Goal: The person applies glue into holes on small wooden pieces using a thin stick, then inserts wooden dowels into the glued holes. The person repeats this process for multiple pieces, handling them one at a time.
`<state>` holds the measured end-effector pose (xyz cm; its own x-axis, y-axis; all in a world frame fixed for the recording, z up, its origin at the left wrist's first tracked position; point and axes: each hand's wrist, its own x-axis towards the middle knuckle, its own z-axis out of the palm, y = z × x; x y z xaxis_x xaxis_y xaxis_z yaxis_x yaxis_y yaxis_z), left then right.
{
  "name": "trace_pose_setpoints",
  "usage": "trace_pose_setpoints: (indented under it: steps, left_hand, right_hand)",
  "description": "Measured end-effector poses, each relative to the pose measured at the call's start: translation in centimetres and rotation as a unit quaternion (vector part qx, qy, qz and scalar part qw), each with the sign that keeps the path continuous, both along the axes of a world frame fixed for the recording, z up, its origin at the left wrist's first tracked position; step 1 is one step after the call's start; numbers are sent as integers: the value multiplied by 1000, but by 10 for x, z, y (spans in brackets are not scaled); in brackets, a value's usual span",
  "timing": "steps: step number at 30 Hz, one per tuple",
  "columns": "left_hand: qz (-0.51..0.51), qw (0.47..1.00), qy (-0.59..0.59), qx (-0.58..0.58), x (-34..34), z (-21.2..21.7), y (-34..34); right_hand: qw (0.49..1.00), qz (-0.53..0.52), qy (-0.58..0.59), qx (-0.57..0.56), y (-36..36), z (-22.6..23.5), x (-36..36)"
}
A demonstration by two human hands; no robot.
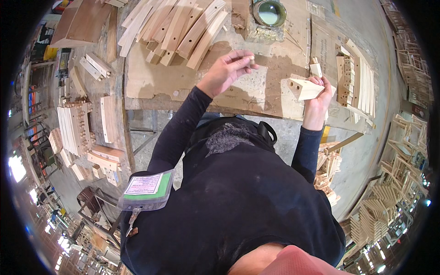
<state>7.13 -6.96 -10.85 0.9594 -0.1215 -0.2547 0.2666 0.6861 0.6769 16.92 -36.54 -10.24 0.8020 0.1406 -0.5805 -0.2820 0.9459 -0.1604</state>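
My left hand [228,73] is raised over the near part of the bench, thumb and fingers pinched on a small pale peg [251,58] that looks like a wooden dowel. To the right, my right hand [321,98] is closed round a pale wooden chair part [302,89]; two round holes show in its end face. Just beyond those fingers a narrower wooden end with a dowel [316,68] sticks up; whether it belongs to the same part I cannot tell. A round pot of whitish liquid [269,13], perhaps glue, stands at the far side.
Curved wooden slats [181,30] lie fanned out at the far left of the cardboard-covered bench [156,91]. A stack of drilled parts [362,82] sits at its right end. On a left-hand table are more stacked pieces [73,128]. Wooden frames [380,206] crowd the floor at right.
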Motion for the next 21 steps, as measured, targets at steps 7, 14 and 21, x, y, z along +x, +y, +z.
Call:
trace_pose_setpoints:
  steps: [7, 14, 21]
  left_hand:
    - [-8, 989, -81, 121, -28, 59, -38]
    - [148, 862, -192, 444, -30, 85, -77]
    - [163, 765, -234, 577, -28, 88, -78]
  right_hand:
    - [999, 20, -17, 31, 16, 11, 2]
    - [999, 25, -10, 34, 28, 25, -2]
    - [999, -26, -24, 1, 26, 36, -11]
